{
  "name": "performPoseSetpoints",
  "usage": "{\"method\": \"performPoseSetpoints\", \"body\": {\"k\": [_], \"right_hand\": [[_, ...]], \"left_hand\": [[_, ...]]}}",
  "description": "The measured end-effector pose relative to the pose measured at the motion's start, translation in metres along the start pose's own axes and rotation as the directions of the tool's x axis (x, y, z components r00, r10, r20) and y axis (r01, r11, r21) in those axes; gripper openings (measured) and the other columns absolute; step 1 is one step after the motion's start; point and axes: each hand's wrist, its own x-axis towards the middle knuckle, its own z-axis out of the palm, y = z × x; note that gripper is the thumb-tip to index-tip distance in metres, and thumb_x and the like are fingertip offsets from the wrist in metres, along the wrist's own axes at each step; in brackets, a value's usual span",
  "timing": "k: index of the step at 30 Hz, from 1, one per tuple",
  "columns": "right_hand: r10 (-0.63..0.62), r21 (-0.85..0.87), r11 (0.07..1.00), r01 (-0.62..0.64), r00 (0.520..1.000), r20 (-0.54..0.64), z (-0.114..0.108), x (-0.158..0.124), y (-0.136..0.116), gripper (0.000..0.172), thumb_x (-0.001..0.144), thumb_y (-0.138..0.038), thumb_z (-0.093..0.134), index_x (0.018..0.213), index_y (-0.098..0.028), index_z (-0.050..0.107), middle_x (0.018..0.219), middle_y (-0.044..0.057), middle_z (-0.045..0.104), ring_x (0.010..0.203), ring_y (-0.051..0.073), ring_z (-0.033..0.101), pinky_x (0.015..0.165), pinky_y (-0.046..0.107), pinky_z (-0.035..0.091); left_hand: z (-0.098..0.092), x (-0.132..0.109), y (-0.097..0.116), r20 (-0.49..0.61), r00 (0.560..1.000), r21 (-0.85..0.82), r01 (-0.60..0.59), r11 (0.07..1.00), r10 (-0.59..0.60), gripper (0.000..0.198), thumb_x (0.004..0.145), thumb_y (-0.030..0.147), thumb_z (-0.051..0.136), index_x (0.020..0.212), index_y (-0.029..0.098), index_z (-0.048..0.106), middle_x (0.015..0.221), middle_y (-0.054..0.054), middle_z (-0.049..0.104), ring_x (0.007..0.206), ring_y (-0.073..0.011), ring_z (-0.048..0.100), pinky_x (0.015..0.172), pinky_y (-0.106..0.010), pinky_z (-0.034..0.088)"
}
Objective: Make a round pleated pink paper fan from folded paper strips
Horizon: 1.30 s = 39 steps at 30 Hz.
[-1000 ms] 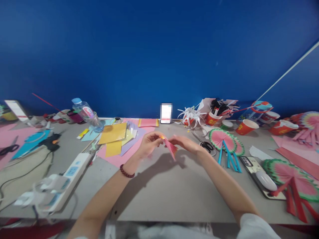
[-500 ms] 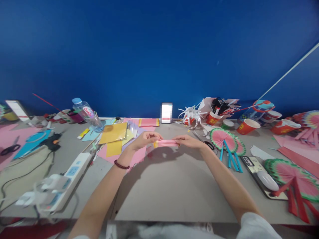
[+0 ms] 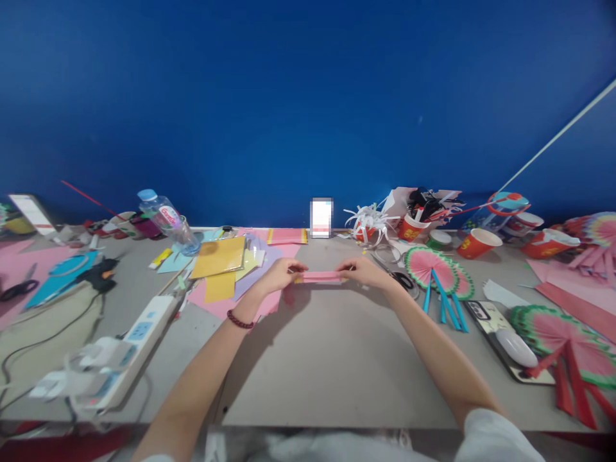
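Note:
A narrow pleated pink paper strip [image 3: 320, 276] lies flat across the grey table [image 3: 337, 359] between my hands. My left hand [image 3: 279, 274], with a dark red bead bracelet on its wrist, pinches the strip's left end. My right hand [image 3: 362, 272] pinches the right end. Both sets of fingers are pressed together on the paper. Just right of my right hand lie black-handled scissors [image 3: 399, 280] and a finished pink and green paper fan with blue sticks [image 3: 433, 273].
Yellow, purple and pink paper sheets [image 3: 226, 263] lie left of my hands. A white power strip [image 3: 129, 346], a glue gun [image 3: 99, 273] and a water bottle [image 3: 168, 221] sit further left. Red paper cups [image 3: 476, 244], a phone [image 3: 495, 330] and more fans [image 3: 558, 330] fill the right.
A second ago the pink paper hung fanned out between my fingers. It is now squeezed into a flat strip held level, and both hands have lowered slightly toward the table.

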Motion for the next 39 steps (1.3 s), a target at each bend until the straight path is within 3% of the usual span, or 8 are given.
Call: {"method": "performPoseSetpoints", "body": {"k": [5,10,13,16,21,25,30,39], "right_hand": [[0.034,-0.006,0.999,-0.034,0.999,-0.003,0.002,0.001,0.004,0.024,0.075,-0.033,0.057,0.079,-0.015,0.073,0.063,0.001,0.064,0.051,0.009,0.045,0.049,0.022,0.032],[-0.071,-0.071,0.995,0.065,0.993,-0.092,0.006,0.006,0.013,0.017,0.074,-0.028,0.059,0.072,-0.016,0.071,0.062,0.002,0.063,0.055,0.012,0.049,0.054,0.024,0.035],[-0.190,-0.206,0.965,0.164,0.975,-0.115,0.007,0.010,0.016,0.013,0.076,-0.023,0.058,0.075,-0.017,0.070,0.073,0.004,0.065,0.065,0.015,0.053,0.063,0.026,0.038],[-0.237,-0.370,0.913,0.173,0.962,-0.135,0.009,0.012,0.017,0.014,0.079,-0.017,0.054,0.081,-0.018,0.068,0.083,0.005,0.065,0.075,0.016,0.056,0.067,0.025,0.038],[-0.318,-0.690,0.714,0.120,0.933,-0.167,0.020,0.011,0.015,0.016,0.086,-0.016,0.050,0.082,-0.016,0.065,0.089,0.011,0.065,0.084,0.020,0.055,0.070,0.027,0.036],[-0.314,-0.732,0.663,0.160,0.946,-0.077,0.026,0.012,0.018,0.015,0.088,-0.018,0.051,0.082,-0.015,0.065,0.089,0.011,0.066,0.084,0.020,0.055,0.072,0.028,0.036],[-0.251,-0.630,0.765,0.136,0.963,-0.097,0.029,0.012,0.027,0.015,0.088,-0.020,0.053,0.084,-0.016,0.067,0.088,0.010,0.066,0.083,0.019,0.057,0.070,0.026,0.037],[-0.227,-0.302,0.942,0.148,0.942,-0.247,0.031,0.019,0.044,0.018,0.087,-0.018,0.049,0.094,-0.017,0.065,0.093,0.009,0.068,0.087,0.019,0.061,0.078,0.028,0.042]], "left_hand": [[0.001,0.000,-0.003,0.113,0.993,0.065,0.018,0.998,-0.025,0.024,0.079,0.025,0.055,0.095,0.014,0.068,0.085,-0.007,0.069,0.062,-0.0143,0.063,0.057,-0.024,0.049],[0.009,0.000,-0.003,0.031,0.993,0.276,-0.117,0.954,0.113,0.018,0.077,0.018,0.054,0.087,0.017,0.069,0.090,-0.006,0.066,0.073,-0.0167,0.062,0.064,-0.026,0.047],[0.017,0.002,-0.004,-0.088,0.971,0.490,-0.151,0.859,0.221,0.021,0.075,0.010,0.053,0.087,0.019,0.068,0.089,-0.005,0.064,0.083,-0.0191,0.059,0.068,-0.028,0.044],[0.026,0.006,-0.013,-0.155,0.916,0.662,-0.182,0.727,0.370,0.023,0.079,0.007,0.049,0.090,0.019,0.065,0.089,-0.006,0.062,0.089,-0.0203,0.056,0.074,-0.031,0.042],[0.041,0.011,-0.034,-0.052,0.901,0.835,-0.198,0.514,0.431,0.017,0.085,0.009,0.046,0.086,0.015,0.062,0.085,-0.009,0.060,0.086,-0.0231,0.055,0.074,-0.036,0.039],[0.046,0.011,-0.039,0.028,0.930,0.882,-0.196,0.429,0.367,0.018,0.084,0.005,0.044,0.085,0.013,0.060,0.085,-0.011,0.060,0.085,-0.0240,0.055,0.071,-0.035,0.040],[0.046,0.009,-0.038,0.022,0.953,0.867,-0.169,0.469,0.301,0.021,0.081,0.001,0.044,0.086,0.013,0.060,0.085,-0.010,0.061,0.086,-0.0240,0.056,0.073,-0.036,0.041],[0.042,0.011,-0.048,-0.129,0.940,0.760,-0.110,0.641,0.315,0.020,0.086,0.010,0.045,0.091,0.019,0.063,0.089,-0.007,0.065,0.088,-0.0216,0.058,0.078,-0.034,0.041]]}}
